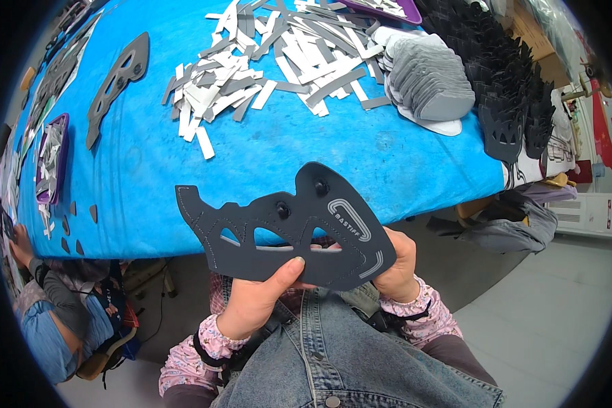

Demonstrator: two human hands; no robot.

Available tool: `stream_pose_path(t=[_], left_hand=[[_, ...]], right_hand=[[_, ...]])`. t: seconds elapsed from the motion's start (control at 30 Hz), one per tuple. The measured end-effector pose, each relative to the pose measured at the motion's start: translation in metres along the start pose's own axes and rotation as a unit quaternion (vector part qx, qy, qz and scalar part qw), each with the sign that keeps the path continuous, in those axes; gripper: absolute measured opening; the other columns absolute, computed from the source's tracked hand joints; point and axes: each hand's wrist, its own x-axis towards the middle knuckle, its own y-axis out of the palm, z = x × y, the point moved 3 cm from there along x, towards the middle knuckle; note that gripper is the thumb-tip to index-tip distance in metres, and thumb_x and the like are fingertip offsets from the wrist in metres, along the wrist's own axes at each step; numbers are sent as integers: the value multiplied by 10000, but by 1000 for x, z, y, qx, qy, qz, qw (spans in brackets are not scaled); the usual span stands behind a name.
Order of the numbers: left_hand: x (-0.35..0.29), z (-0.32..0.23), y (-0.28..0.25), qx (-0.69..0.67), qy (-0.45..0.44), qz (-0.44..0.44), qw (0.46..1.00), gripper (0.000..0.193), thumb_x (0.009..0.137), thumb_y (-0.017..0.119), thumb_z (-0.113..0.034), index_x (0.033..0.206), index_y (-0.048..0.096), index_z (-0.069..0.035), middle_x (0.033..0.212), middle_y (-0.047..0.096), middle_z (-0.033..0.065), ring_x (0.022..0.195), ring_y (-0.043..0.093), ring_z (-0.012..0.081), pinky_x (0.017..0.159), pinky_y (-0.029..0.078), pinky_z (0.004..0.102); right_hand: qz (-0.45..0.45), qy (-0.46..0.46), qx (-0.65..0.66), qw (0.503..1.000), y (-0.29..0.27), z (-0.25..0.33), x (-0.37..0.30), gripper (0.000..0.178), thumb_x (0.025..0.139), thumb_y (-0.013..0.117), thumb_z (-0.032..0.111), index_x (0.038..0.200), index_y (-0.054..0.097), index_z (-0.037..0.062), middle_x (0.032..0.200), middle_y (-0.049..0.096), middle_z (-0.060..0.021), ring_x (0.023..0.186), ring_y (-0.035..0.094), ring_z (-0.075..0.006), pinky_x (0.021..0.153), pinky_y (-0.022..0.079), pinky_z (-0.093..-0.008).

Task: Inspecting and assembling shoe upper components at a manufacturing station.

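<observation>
Both my hands hold up a dark grey, flat shaped panel (347,262) just past the near edge of the table. It has stitched lines, triangular cutouts, two black round studs and pale printed marks on its right part. My left hand (251,299) grips the lower edge, thumb on the front face and the other fingers mostly hidden behind. My right hand (400,268) is closed around the right end, its fingertips out of sight behind the panel.
On the blue-covered table (251,180) lie a heap of grey and white strips (326,58), a stack of grey rounded pieces (438,81), black layered pieces (503,132) and a similar panel (99,105). A purple tray (62,163) holds strips at left, near another person's hand (22,246).
</observation>
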Motion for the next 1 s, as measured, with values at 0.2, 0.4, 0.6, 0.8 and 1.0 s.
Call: stream_pose_path(t=[0.2,0.4,0.6,0.8,1.0], left_hand=[[-2,0,-2,0,23,-14,1000,297,862,549,-72,1130,505,50,1076,578,151,930,599,211,736,547,309],[-4,0,-2,8,27,-23,999,302,861,553,-74,1138,503,35,1080,577,131,936,594,193,752,537,297],[-5,4,-7,63,82,-60,993,253,855,561,-58,1088,529,35,1039,593,114,933,591,173,790,508,291],[-13,-9,-14,39,178,-74,980,208,837,574,-23,1038,546,26,1018,608,120,919,590,155,801,486,280],[-18,-12,-11,43,196,-83,976,204,829,580,-12,1028,546,17,1003,614,118,914,590,151,818,479,289]], right_hand=[[-36,82,76,993,3,-9,-3,260,786,595,-22,1044,585,-43,943,640,-93,805,604,-133,695,480,-233],[-55,184,345,919,5,-21,-6,346,831,598,73,1147,520,-44,1026,610,-77,893,558,-97,779,440,-221],[-77,165,92,979,6,6,-4,262,859,576,104,1067,547,-54,900,614,-58,801,577,-97,685,473,-233],[-79,178,141,971,3,11,1,240,860,573,106,1025,554,-66,817,620,-81,671,586,-106,562,505,-235],[-78,174,146,971,6,14,2,258,862,573,116,1036,550,-73,819,620,-77,670,586,-103,562,503,-233]])
